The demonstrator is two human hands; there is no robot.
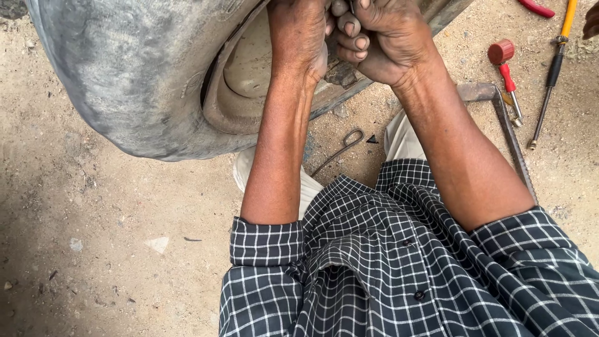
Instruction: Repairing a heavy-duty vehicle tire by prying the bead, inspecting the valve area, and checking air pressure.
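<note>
While both hands worked at the top of the view, the big worn grey rubber tyre [125, 75] stood on the sandy ground [112, 249], w/ its dusty tan metal rim [246, 81] facing the person. Left hand [298, 34] pressed against the rim edge, fingers curled over sthg at the top; its grip was closed, but what it held couldn't be made out. Right hand [384, 40] sat just beside it, touching, knuckles bent, fist tight; a small dark piece showed between the fingers, too hidden to name. Both forearms ran up from rolled sleeves of a dark blue-and-white checked shirt [399, 268].

On the ground between the arms lay a thin bent wire hook w/ a loop end [340, 150], & a small black triangular bit [372, 139] near it. To the right, well apart from the hands: a red-handled screwdriver-type tool w/ a round red cap [506, 68], a long slim rod w/ a yellow and black handle [552, 68], a flat grey angled metal bar [505, 125], & a red handle tip [536, 7] at the top edge.
</note>
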